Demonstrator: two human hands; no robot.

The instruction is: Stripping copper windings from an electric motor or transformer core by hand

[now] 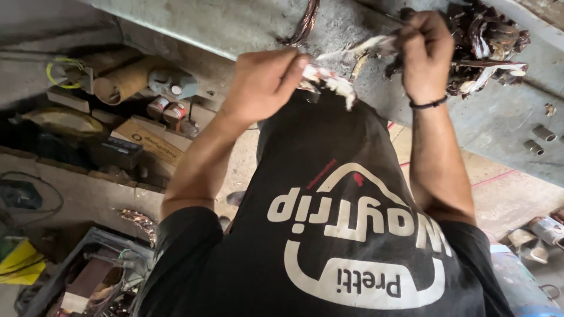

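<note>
1. At the far left, a cluttered shelf holds a cardboard tube, small tins, a flat cardboard box and a loop of yellow wire.
2. Below it, at the bottom left, a dark plastic crate is filled with scraps, and a yellow bag lies beside it.
3. The left hand is raised at centre, fingers curled and pressed together, pinching a strip of white insulating paper with reddish marks. The frayed end of the strip hangs just below the thumb.
4. The paper strip runs to the right, stretched between both hands, just in front of the edge of the grey counter.
5. The person's black shirt with a large white print fills the lower middle of the view.
6. The right hand, with a black band at the wrist, is closed in a fist-like pinch on the other end of the strip, touching a bundle of dark coppery wire coils with torn white paper.
7. That bundle rests on the counter at the upper right; the counter top is worn, scratched grey metal.
8. Further right, small metal cylinders lie on the counter.
9. Below, the concrete floor shows a red line, with cans at the right edge.
</note>
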